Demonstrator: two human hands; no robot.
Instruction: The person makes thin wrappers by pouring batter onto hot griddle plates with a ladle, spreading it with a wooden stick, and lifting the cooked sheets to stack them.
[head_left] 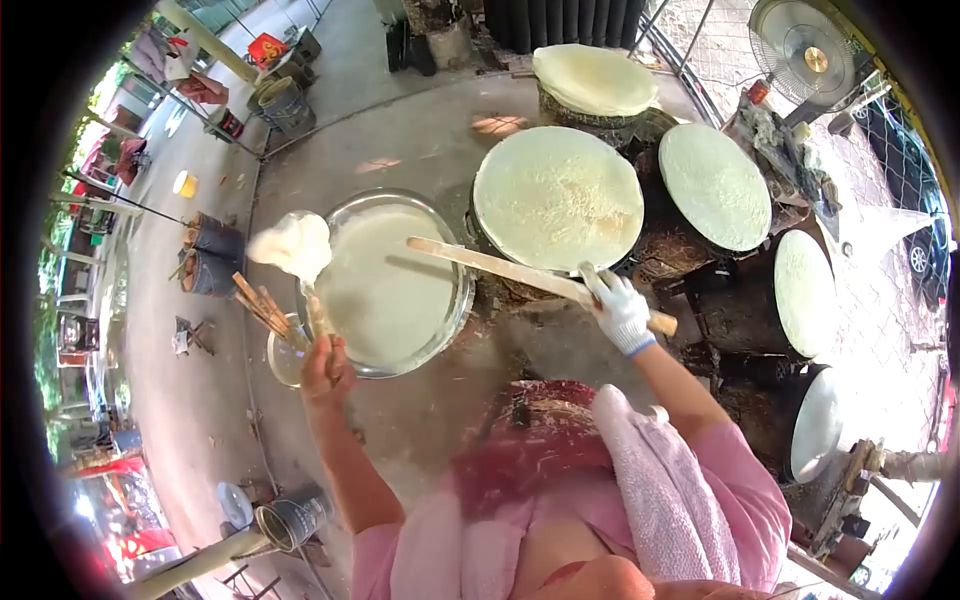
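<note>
My left hand [328, 368] is closed around the handle of a batter-coated ladle [300, 247], its white head raised over the left rim of a wide metal basin [468, 295]. Pale liquid batter [385, 310] fills much of that basin. My right hand [618, 308], in a white glove, grips a long flat wooden spatula [500, 268] near its handle end. The spatula's blade reaches left across the basin's edge, above the batter. Just beyond the right hand lies a round griddle covered by a thin pale pancake [560, 200], partly bubbled and browned.
More round griddles with pale sheets curve along the right, including one pancake [715, 187] and another [805, 293]. A stacked pale sheet [595, 80] sits at the back. A fan [803, 55] stands back right. Wooden sticks [265, 308] rest in a small container beside the basin.
</note>
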